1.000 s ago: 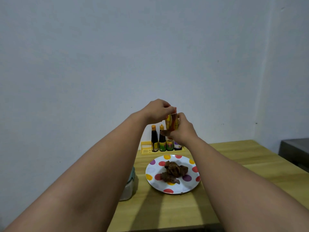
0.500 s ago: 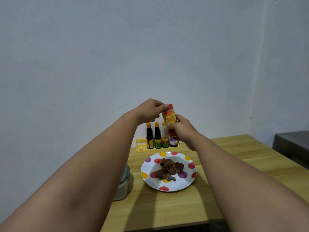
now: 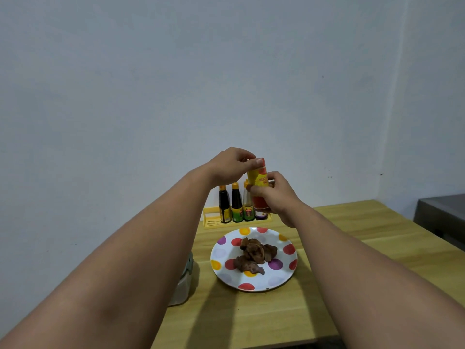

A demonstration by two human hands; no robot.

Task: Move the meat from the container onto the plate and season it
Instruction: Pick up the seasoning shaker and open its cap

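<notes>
Brown pieces of meat (image 3: 254,256) lie piled on a white plate (image 3: 279,280) with coloured dots, in the middle of the wooden table (image 3: 352,238). Above and behind the plate I hold a small seasoning bottle (image 3: 259,183) upright, with a yellow label and a red cap. My right hand (image 3: 278,197) wraps around its lower body. My left hand (image 3: 231,165) pinches the red cap at the top. The container (image 3: 185,280) stands at the table's left edge, mostly hidden behind my left forearm.
A yellow rack (image 3: 214,221) against the wall holds three sauce bottles (image 3: 236,205) and a small jar. A grey surface (image 3: 442,217) sits at the far right, beyond the table. A plain wall fills the upper view.
The bottle has come from tilted and half hidden between my hands to upright, with its label and red cap showing. My left fingers stay at the cap.
</notes>
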